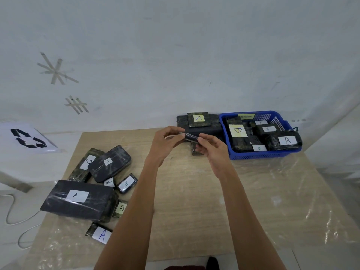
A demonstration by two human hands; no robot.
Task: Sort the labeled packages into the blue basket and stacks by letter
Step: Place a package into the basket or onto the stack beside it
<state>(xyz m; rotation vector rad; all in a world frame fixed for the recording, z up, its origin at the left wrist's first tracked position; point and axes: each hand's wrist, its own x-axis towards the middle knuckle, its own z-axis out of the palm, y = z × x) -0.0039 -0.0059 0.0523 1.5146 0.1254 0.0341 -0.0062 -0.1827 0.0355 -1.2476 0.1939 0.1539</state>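
Both hands hold one small dark wrapped package [191, 137] in the air above the table's far middle; its label is hidden. My left hand [168, 142] pinches its left end, my right hand [211, 148] grips its right end. Behind it a stack [198, 121] topped by a camouflage package labeled A stands against the wall. A small package [193, 151] lies under my right hand. The blue basket [261, 154] at the far right holds several packages labeled B and one labeled A. A pile of packages [78, 199] marked A, B and D lies on the left.
The wooden table [194, 191] is covered in clear plastic film. A sheet with a recycling symbol [29, 138] lies off the table's far left. White cables [11, 211] trail on the floor at the left. The wall runs close behind the basket and stack.
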